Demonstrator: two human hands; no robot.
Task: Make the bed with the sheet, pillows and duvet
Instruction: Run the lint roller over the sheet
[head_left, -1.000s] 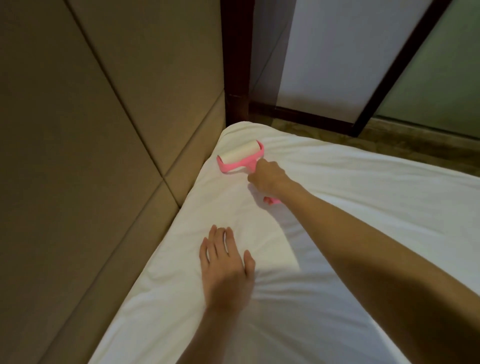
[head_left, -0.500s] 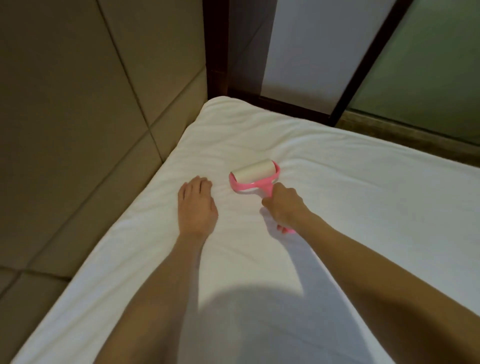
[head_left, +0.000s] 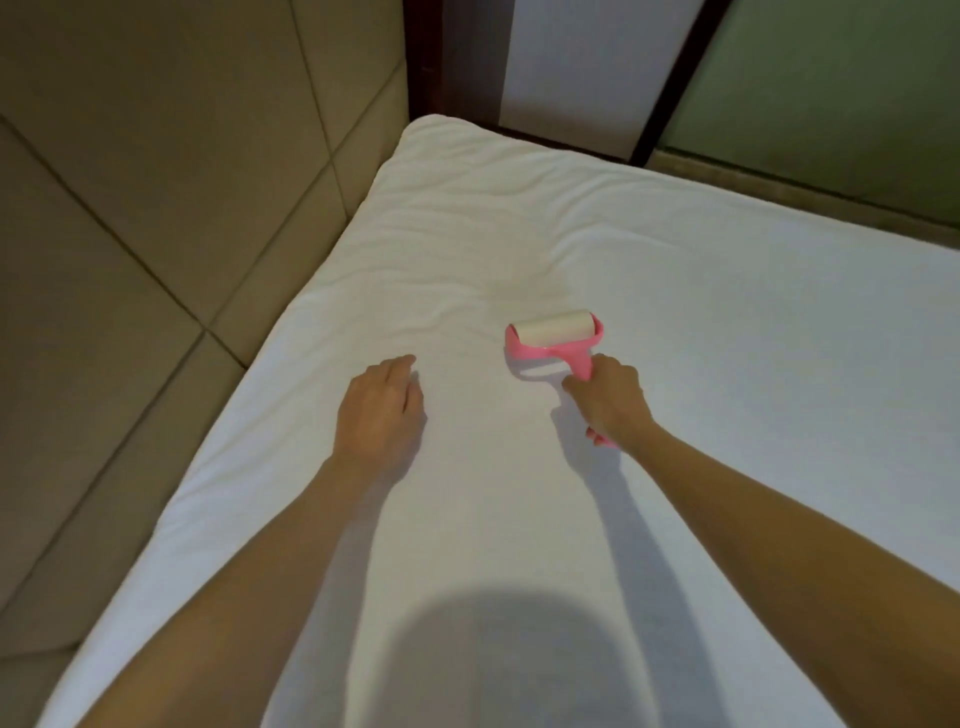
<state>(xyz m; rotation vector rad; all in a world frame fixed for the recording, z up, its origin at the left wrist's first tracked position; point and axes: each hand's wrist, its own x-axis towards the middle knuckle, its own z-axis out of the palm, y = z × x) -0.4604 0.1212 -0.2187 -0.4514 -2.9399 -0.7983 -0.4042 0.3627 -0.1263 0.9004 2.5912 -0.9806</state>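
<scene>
A white sheet (head_left: 701, 322) covers the mattress, smooth near me and lightly creased toward the far corner. My right hand (head_left: 610, 402) grips the handle of a pink lint roller (head_left: 556, 338), whose white roll lies on the sheet just beyond my knuckles. My left hand (head_left: 379, 410) rests palm down on the sheet to the left of the roller, fingers straight. No pillows or duvet are in view.
A beige padded headboard wall (head_left: 156, 208) runs along the bed's left edge. Beyond the far corner stand a dark wooden post (head_left: 457, 57) and glass panels (head_left: 831, 88). A low ledge (head_left: 810, 192) borders the far side.
My right hand has drawn the lint roller back from the far corner toward the middle of the bed. My left hand has slid forward over the sheet.
</scene>
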